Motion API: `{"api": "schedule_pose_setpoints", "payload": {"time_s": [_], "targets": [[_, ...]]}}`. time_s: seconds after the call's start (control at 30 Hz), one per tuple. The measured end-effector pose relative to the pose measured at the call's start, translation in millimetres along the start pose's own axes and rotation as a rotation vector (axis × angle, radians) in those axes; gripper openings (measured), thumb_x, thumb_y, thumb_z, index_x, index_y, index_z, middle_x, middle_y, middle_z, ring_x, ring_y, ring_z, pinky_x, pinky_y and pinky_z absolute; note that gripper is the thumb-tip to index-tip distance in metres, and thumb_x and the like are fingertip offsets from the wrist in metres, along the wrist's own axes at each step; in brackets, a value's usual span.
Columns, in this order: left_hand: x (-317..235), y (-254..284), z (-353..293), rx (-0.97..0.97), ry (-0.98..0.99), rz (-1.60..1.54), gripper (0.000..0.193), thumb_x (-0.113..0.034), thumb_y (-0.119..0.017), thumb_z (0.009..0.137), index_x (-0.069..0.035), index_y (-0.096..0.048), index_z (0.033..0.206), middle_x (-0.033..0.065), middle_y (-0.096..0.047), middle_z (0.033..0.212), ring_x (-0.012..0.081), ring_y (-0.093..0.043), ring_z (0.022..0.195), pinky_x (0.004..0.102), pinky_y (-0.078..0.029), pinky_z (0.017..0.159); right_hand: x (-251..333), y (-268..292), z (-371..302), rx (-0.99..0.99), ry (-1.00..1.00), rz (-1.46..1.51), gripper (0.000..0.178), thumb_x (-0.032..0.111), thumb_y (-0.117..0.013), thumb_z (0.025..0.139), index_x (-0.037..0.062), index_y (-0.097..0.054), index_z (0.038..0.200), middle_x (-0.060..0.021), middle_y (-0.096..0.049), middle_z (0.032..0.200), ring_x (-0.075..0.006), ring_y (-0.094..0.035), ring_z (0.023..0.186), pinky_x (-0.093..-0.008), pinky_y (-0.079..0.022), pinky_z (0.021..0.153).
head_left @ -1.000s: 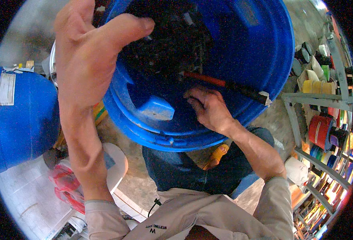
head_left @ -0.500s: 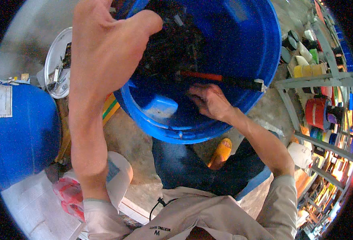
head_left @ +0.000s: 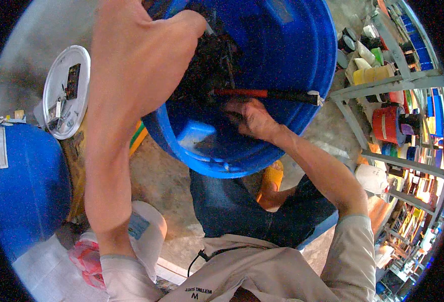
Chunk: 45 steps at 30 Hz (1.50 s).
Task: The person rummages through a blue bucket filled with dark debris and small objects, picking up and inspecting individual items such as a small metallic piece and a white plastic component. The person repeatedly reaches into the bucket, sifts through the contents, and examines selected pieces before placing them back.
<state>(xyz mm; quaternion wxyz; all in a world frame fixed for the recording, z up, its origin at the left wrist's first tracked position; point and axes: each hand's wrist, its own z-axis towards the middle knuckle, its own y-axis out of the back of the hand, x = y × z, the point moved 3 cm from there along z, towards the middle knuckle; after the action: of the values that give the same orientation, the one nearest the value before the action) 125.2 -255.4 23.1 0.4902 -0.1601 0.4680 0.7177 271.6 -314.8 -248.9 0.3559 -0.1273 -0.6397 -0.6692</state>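
Observation:
My left hand (head_left: 149, 48) looms large at the upper left over the rim of a blue barrel (head_left: 327, 65). Its thumb points right; the other fingers are cut off or hidden, so its grip does not show. Down inside the barrel, my right hand (head_left: 254, 120) is curled at the edge of a dark heap of scrap pieces (head_left: 202, 70). Shadow hides its fingertips and anything in them. Just beyond that hand, a red-and-black handled tool (head_left: 252, 94) lies across the barrel, its white-tipped end near the right rim.
On the left are a second blue barrel (head_left: 25, 176) and a white round lid (head_left: 83, 65) bearing small parts. A metal rack (head_left: 403, 161) with colourful spools stands on the right. My knees and an orange shoe (head_left: 270, 178) are below the barrel.
The view has shifted, so the barrel and rack sit further left and the lid shows more fully. My right hand has moved slightly closer to the heap; my left hand stays about where it was.

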Motion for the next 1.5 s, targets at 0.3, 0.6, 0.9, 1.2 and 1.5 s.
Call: {"api": "schedule_pose_setpoints", "payload": {"time_s": [0.3,0.6,0.9,1.2,1.5], "targets": [[51,11,17,0.21,0.01,-0.088,0.049,-0.006,-0.06,0.07,-0.001,-0.061,0.118,0.0061,-0.065,0.107,0.0152,-0.06,0.101,0.0261,-0.043,0.094,2,-20,5,0.403,-0.013,-0.126,0.046,0.006,-0.064,0.073,0.0119,-0.062,0.119,-0.018,-0.065,0.102,-0.0365,-0.061,0.1,-0.0449,-0.05,0.087],[43,1,10,0.199,0.033,-0.126,0.051,-0.004,-0.058,0.067,0.0,-0.059,0.118,0.0069,-0.064,0.109,0.0165,-0.059,0.103,0.0281,-0.042,0.097,27,-17,60,0.498,0.092,-0.177,0.046,0.007,-0.063,0.069,0.0074,-0.061,0.114,-0.0195,-0.064,0.096,-0.0394,-0.06,0.094,-0.0481,-0.049,0.084],[44,2,7,0.168,0.054,-0.146,0.056,-0.005,-0.06,0.063,0.001,-0.058,0.119,0.0063,-0.062,0.11,0.0162,-0.058,0.105,0.028,-0.04,0.099,-115,-63,165,-0.244,-0.022,-0.222,0.021,0.015,-0.062,0.074,0.0031,-0.064,0.091,-0.0212,-0.062,0.081,-0.0388,-0.06,0.077,-0.051,-0.049,0.071],[45,1,9,0.153,0.142,-0.194,0.058,-0.01,-0.063,0.062,0.001,-0.058,0.119,0.0068,-0.061,0.111,0.0175,-0.057,0.107,0.0283,-0.038,0.1,-184,-31,217,-0.222,-0.248,-0.189,0.021,0.015,-0.062,0.074,0.0028,-0.063,0.092,-0.0212,-0.062,0.081,-0.0388,-0.06,0.078,-0.051,-0.049,0.071],[45,2,4,0.152,0.067,-0.089,0.063,-0.018,-0.066,0.06,0.002,-0.057,0.119,0.0081,-0.06,0.111,0.0184,-0.056,0.107,0.0295,-0.038,0.099,-153,-54,207,-0.208,-0.18,-0.165,0.022,0.015,-0.062,0.074,0.0025,-0.063,0.093,-0.0212,-0.062,0.082,-0.0388,-0.06,0.078,-0.0509,-0.049,0.07]]}}
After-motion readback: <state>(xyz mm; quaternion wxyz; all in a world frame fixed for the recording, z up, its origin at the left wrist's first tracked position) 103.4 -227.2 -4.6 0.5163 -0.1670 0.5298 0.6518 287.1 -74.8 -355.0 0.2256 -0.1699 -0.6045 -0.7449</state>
